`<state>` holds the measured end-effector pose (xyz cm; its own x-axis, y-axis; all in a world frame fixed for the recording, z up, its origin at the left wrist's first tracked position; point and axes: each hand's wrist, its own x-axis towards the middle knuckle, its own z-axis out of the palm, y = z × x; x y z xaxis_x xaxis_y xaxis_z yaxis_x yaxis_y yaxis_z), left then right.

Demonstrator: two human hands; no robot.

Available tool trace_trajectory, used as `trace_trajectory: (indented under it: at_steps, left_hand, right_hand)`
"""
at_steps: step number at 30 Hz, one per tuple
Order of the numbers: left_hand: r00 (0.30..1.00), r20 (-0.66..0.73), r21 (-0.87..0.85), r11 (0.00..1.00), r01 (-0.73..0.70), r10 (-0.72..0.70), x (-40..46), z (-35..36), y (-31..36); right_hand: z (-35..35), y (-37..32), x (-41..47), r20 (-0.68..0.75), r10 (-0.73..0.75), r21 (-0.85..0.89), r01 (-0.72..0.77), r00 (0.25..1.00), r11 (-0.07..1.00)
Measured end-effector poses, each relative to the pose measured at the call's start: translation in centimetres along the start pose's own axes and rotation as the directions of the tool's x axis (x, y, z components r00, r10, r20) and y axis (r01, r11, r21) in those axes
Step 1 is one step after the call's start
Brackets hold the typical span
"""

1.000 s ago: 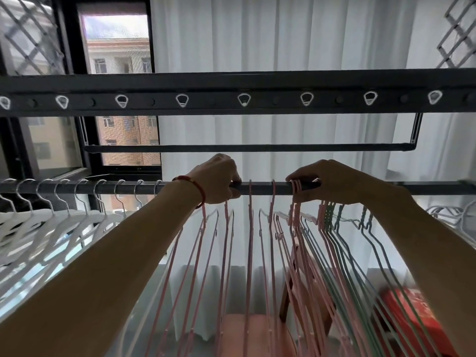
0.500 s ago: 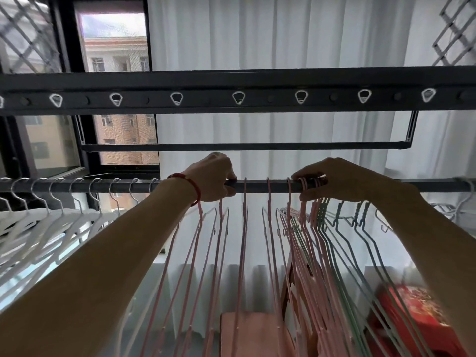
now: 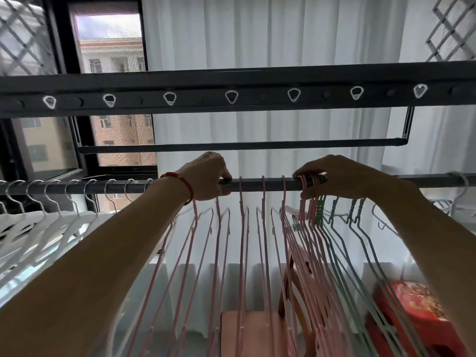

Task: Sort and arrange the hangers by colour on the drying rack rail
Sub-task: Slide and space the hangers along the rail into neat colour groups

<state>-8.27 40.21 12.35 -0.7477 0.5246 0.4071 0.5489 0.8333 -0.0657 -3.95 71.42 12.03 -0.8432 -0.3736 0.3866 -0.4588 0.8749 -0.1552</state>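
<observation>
**Both hands on the rail, hangers partly grouped**

Head view. The dark rail [image 3: 257, 184] runs across the frame at hand height. The left hand [image 3: 206, 176], a red bracelet [image 3: 183, 181] at its wrist, is closed around the rail itself, fingers curled over the top and thumb beneath. Just right of it, three pink hangers [image 3: 264, 228] hang singly and spaced apart on the rail, with further pink ones below the left hand.

The right hand [image 3: 342, 176] is pinched together on a tight bunch of pink hooks [image 3: 307, 180] where they sit on the rail, fingers above and thumb below. The bodies of that bunch fan downward beneath it. Directly under the right hand hang the green hangers [image 3: 320, 210], touching the pink bunch, then blue-grey ones [image 3: 334, 217] further right.

At far left a row of white hangers [image 3: 46, 222] with metal hooks sits on the same rail, well apart from the pink group. More white hangers [image 3: 456, 199] are seen at far right.

Above, a perforated rack bar [image 3: 231, 96] carries white-rimmed holes. Behind are a white curtain [image 3: 257, 42] and a window [image 3: 113, 60]. Below stand a pink stool [image 3: 247, 331] and a red stool [image 3: 412, 305].
</observation>
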Motion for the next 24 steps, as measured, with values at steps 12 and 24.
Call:
trace_trajectory:
  at_steps: [12, 24]
  left_hand:
    - [0.987, -0.084, 0.039, 0.99, -0.134, 0.137, 0.7, -1.1, 6.5]
    - [0.965, -0.173, -0.036, 0.978, -0.205, 0.196, 5.0, 2.1, 10.9]
  right_hand:
    - [-0.9, 0.9, -1.1, -0.033, 0.01, 0.109, -0.007, 0.999, 0.994]
    - [-1.0, 1.2, -1.7, -0.072, -0.036, -0.001, 0.036, 0.997, 0.999]
